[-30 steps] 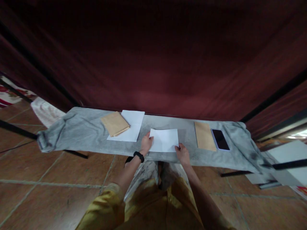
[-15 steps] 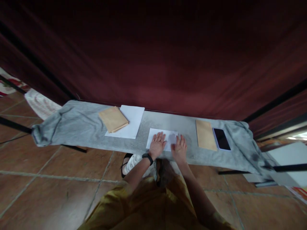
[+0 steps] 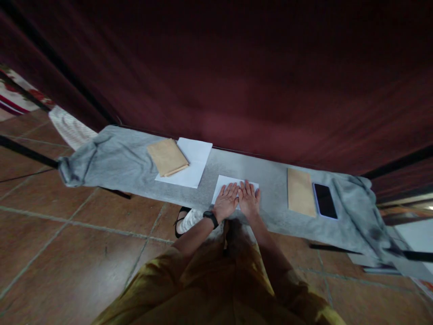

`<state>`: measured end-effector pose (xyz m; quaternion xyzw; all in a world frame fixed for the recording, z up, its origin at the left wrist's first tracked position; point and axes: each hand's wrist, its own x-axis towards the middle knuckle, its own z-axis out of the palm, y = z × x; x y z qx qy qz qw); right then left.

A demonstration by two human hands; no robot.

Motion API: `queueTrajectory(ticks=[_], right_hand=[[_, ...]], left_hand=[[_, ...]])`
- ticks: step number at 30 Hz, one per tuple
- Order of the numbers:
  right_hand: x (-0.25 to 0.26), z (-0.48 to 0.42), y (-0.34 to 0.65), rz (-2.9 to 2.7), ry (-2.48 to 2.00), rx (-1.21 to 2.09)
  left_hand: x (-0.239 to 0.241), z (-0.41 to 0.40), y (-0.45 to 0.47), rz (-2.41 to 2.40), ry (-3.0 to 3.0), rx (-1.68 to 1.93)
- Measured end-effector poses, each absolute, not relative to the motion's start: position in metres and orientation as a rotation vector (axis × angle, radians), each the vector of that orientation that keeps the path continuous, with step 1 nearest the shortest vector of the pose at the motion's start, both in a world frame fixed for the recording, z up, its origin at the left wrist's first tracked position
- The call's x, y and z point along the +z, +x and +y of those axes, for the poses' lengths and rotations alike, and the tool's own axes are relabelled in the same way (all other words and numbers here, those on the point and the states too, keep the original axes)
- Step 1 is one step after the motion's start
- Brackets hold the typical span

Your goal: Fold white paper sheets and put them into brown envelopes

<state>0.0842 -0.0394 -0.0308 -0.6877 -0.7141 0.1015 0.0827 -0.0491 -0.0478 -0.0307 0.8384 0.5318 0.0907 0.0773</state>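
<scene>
Head: left hand, right hand on 1 sheet

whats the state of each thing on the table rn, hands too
left hand: open, flat on white paper
right hand: open, flat on it too
white paper: flat, pressed under both hands
brown envelope stack: resting on white sheets
single envelope: flat, untouched
phone: face up, screen dark

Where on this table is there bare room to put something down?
Bare grey cloth lies at the left end, beyond the envelope pile on the white sheets, and between the paper under the left hand and right hand and the single envelope. That envelope and the phone crowd the rumpled right side.
</scene>
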Motion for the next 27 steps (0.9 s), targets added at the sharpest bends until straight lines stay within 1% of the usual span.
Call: queueTrajectory(ticks=[5, 10, 15, 27], right_hand=[[-0.038, -0.041, 0.086, -2.164, -2.057, 0.259], [-0.047, -0.042, 0.088, -2.188, -2.022, 0.183], [-0.049, -0.044, 0.088, -2.206, -2.011, 0.117], [-0.046, -0.046, 0.085, -2.194, -1.983, 0.033]], left_hand=[[-0.025, -0.036, -0.053, 1.545, 2.491, 0.301], [-0.031, -0.025, -0.053, 1.510, 2.514, 0.342], [-0.036, -0.027, -0.062, 1.455, 2.561, 0.391], [-0.034, -0.037, -0.079, 1.327, 2.644, 0.359]])
